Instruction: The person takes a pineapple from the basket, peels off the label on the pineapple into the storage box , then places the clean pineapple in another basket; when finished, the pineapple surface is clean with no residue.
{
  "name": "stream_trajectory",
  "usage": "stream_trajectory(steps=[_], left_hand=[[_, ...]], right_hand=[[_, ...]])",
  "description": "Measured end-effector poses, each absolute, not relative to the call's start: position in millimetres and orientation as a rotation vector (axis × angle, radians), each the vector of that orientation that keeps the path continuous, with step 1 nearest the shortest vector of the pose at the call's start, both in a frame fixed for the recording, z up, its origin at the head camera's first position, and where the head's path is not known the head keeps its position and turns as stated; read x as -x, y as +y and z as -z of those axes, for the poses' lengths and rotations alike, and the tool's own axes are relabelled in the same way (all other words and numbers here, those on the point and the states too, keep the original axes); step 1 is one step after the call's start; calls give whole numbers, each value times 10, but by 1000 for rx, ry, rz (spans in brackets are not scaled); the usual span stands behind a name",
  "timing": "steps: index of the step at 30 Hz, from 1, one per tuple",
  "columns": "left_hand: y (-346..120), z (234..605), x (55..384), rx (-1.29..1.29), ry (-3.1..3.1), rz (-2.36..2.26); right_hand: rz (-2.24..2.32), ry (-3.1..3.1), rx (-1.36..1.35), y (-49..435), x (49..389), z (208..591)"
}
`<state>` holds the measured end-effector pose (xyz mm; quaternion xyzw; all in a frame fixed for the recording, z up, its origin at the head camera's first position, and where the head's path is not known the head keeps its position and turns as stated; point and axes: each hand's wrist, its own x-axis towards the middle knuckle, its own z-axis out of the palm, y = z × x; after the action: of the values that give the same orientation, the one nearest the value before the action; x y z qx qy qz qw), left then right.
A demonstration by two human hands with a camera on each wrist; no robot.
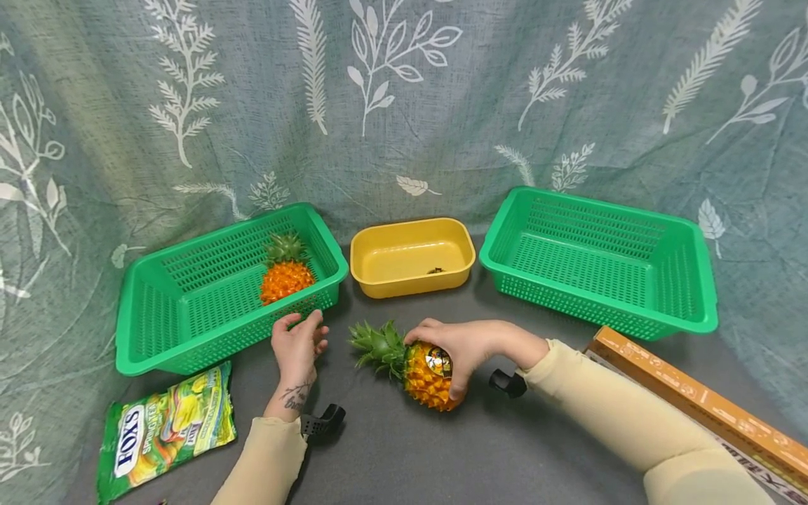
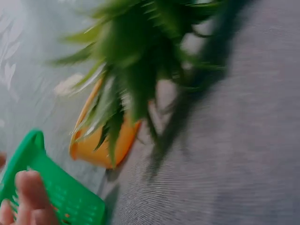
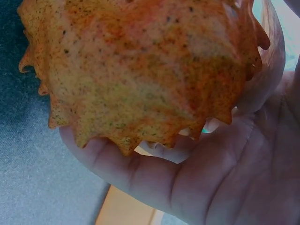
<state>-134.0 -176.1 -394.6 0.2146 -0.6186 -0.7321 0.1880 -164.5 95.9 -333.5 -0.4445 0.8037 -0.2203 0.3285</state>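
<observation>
My right hand [image 1: 463, 347] grips an orange pineapple [image 1: 429, 375], thumb on the near side and fingers over its far side. The fruit lies on its side, its green leafy crown [image 1: 381, 348] pointing left; a shiny round label shows on its skin. In the right wrist view the spiky base [image 3: 140, 70] fills the top, with fingers curled round it. My left hand [image 1: 298, 344] holds nothing, fingers loosely bent, at the front wall of the left green basket [image 1: 208, 347]. A second pineapple [image 1: 285, 280] lies inside that basket. The left wrist view is blurred.
A yellow tub [image 1: 413, 287] with a small dark thing in it stands between the left basket and another green basket [image 1: 600, 305] at right. A FOX'S candy bag [image 1: 167, 428] lies front left. A long orange box [image 1: 701, 400] lies at right. Behind hangs a patterned curtain [image 1: 404, 140].
</observation>
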Motion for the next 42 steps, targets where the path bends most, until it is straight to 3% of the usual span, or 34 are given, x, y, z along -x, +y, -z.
stream_trajectory(steps=[8,11,20,25,34,42], left_hand=[[-1651,3913,1242,41,-2669,1692],[-1634,3919,1215,166,-2811,1630],[-1611,3954,1201,119,-2872,1696],[-1589,3964,1190,35,-2836,1756],[-1578,3972,1173,2,-2810,1813],[-1581,3996,1159,-14,-2798,1871]], right_hand=[[521,2082,1188,934,1672,3322],[479,2071,1215,932,1685,3315],[498,2048,1313,1018,1696,3322],[786,2106,1292,1223,1654,3351],[1238,2238,791,1544,1379,3446],[1299,2335,477,1412,1064,3652]])
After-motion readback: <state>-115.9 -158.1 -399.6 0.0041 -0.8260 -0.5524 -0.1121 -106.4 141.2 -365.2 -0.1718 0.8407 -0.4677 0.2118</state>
